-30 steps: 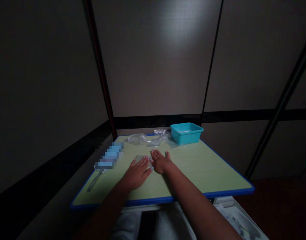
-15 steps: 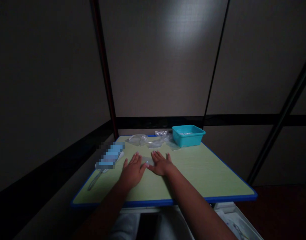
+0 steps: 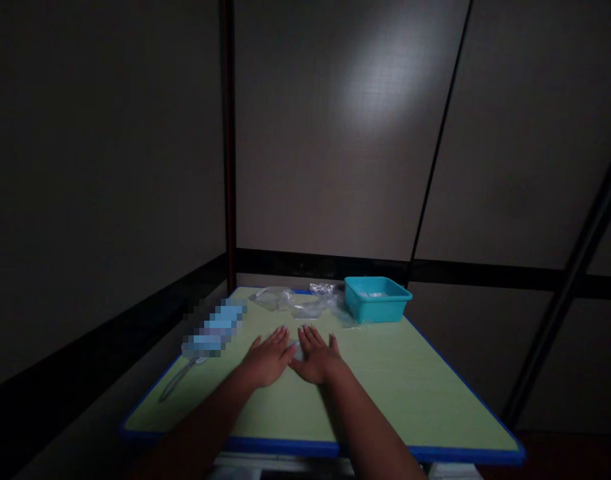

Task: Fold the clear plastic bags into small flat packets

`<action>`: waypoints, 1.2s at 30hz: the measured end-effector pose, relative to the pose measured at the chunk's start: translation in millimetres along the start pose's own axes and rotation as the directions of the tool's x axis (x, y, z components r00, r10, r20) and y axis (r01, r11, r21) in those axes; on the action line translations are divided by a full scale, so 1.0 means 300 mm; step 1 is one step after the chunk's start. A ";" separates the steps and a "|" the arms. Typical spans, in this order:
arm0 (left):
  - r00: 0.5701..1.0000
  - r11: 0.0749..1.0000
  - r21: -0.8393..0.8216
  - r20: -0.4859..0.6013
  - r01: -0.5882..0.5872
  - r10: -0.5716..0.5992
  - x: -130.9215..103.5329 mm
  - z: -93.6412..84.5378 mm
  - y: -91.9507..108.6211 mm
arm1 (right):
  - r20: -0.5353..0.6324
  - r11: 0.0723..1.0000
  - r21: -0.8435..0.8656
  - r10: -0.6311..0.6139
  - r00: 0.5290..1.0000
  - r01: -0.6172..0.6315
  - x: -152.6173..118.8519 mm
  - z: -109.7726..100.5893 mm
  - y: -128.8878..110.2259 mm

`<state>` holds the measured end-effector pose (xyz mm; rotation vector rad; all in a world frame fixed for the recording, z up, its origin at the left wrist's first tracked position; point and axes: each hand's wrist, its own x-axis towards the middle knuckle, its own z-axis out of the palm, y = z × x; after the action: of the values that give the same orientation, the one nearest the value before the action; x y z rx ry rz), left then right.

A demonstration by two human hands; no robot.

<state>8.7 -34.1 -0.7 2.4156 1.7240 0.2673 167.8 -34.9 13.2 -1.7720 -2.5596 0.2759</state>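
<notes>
My left hand point(image 3: 268, 359) and my right hand point(image 3: 316, 355) lie flat side by side on the green tabletop point(image 3: 385, 380), fingers stretched forward and thumbs almost meeting. A small pale, see-through piece point(image 3: 297, 351), perhaps a plastic bag, shows in the gap between them. The hands cover most of it, so its full shape is hidden. Both palms press down, and neither hand grips anything.
Several crumpled clear plastic bags point(image 3: 308, 308) lie along the back of the table. A turquoise basin point(image 3: 378, 308) stands at the back right. On the left is a blurred-out blue object point(image 3: 218, 327) with a strap point(image 3: 175, 380). Walls rise behind and to the left.
The view has tilted up, so the table sits lower in the picture. My hands have come closer together over the pale piece, and less of it shows.
</notes>
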 end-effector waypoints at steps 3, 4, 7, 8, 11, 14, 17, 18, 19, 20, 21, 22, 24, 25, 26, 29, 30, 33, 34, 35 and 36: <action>0.997 0.998 0.007 -0.022 0.070 -0.070 0.000 0.003 -0.035 | 0.019 1.000 0.003 0.010 1.000 -0.010 -0.005 -0.007 -0.005; 0.996 0.996 0.010 -0.026 0.090 -0.090 0.000 0.005 -0.044 | 0.023 1.000 0.004 0.011 1.000 -0.011 -0.005 -0.009 -0.005; 0.989 0.989 0.033 -0.041 0.144 -0.143 0.001 0.013 -0.058 | 0.035 1.000 0.010 0.006 0.999 -0.006 0.001 -0.011 -0.006; 0.987 0.986 0.043 -0.045 0.159 -0.157 0.001 0.015 -0.058 | 0.041 1.000 0.008 0.002 0.999 -0.003 0.004 -0.011 -0.005; 0.984 0.983 0.063 -0.044 0.173 -0.170 0.002 0.011 -0.052 | 0.065 1.000 -0.008 -0.015 0.998 0.016 0.008 -0.012 -0.003; 0.990 0.988 0.065 -0.043 0.140 -0.138 0.011 -0.003 -0.050 | 0.068 0.997 -0.018 -0.068 0.995 0.069 0.004 -0.017 0.010; 0.993 0.993 0.068 -0.076 0.094 -0.089 0.037 -0.019 -0.052 | 0.038 0.987 -0.016 -0.156 0.987 0.157 0.000 -0.031 0.049; 0.994 0.995 0.070 -0.085 0.076 -0.070 0.050 -0.024 -0.052 | 0.032 0.984 -0.013 -0.176 0.984 0.176 0.002 -0.037 0.069; 0.995 0.996 0.073 -0.090 0.054 -0.047 0.064 -0.029 -0.050 | 0.031 0.983 -0.011 -0.182 0.983 0.182 0.004 -0.045 0.093; 0.996 0.997 0.076 -0.091 0.029 -0.022 0.080 -0.033 -0.047 | 0.021 0.983 -0.007 -0.182 0.983 0.183 0.007 -0.053 0.118; 0.996 0.997 0.080 -0.090 0.003 0.004 0.097 -0.036 -0.043 | 0.018 0.983 -0.001 -0.182 0.983 0.182 0.011 -0.061 0.146; 0.996 0.996 0.085 -0.088 -0.022 0.030 0.114 -0.038 -0.037 | 0.018 0.983 0.013 -0.182 0.983 0.181 0.015 -0.069 0.173; 0.993 0.993 0.091 -0.084 -0.073 0.080 0.144 -0.039 -0.025 | 0.016 0.977 0.076 -0.200 0.980 0.198 0.019 -0.087 0.227; 0.991 0.991 0.091 -0.084 -0.093 0.101 0.156 -0.038 -0.019 | 0.007 0.970 0.123 -0.212 0.977 0.210 0.018 -0.096 0.250; 0.990 0.990 0.088 -0.081 -0.112 0.120 0.165 -0.037 -0.014 | -0.006 0.960 0.172 -0.225 0.974 0.222 0.015 -0.106 0.271; 0.980 0.983 0.074 -0.091 -0.171 0.177 0.169 -0.035 -0.009 | -0.048 0.928 0.275 -0.249 0.967 0.253 -0.006 -0.134 0.315; 0.975 0.978 0.065 -0.085 -0.200 0.205 0.165 -0.035 -0.011 | -0.064 0.923 0.277 -0.260 0.963 0.268 -0.013 -0.142 0.322; 0.949 0.952 0.061 -0.082 -0.300 0.304 0.142 -0.037 -0.018 | -0.148 0.919 0.221 -0.298 0.943 0.325 -0.027 -0.151 0.321; 0.939 0.942 0.065 -0.073 -0.330 0.335 0.134 -0.036 -0.020 | -0.160 0.922 0.199 -0.303 0.939 0.331 -0.027 -0.148 0.315; 0.934 0.935 0.063 -0.060 -0.348 0.352 0.125 -0.033 -0.021 | -0.158 0.923 0.181 -0.313 0.936 0.339 -0.026 -0.142 0.307; 0.931 0.931 0.059 -0.042 -0.359 0.362 0.117 -0.028 -0.020 | -0.148 0.923 0.169 -0.324 0.934 0.347 -0.025 -0.134 0.298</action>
<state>12.4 1.2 7.9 2.7761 1.3046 0.3375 257.9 -5.8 39.8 -1.2196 -2.5912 0.3805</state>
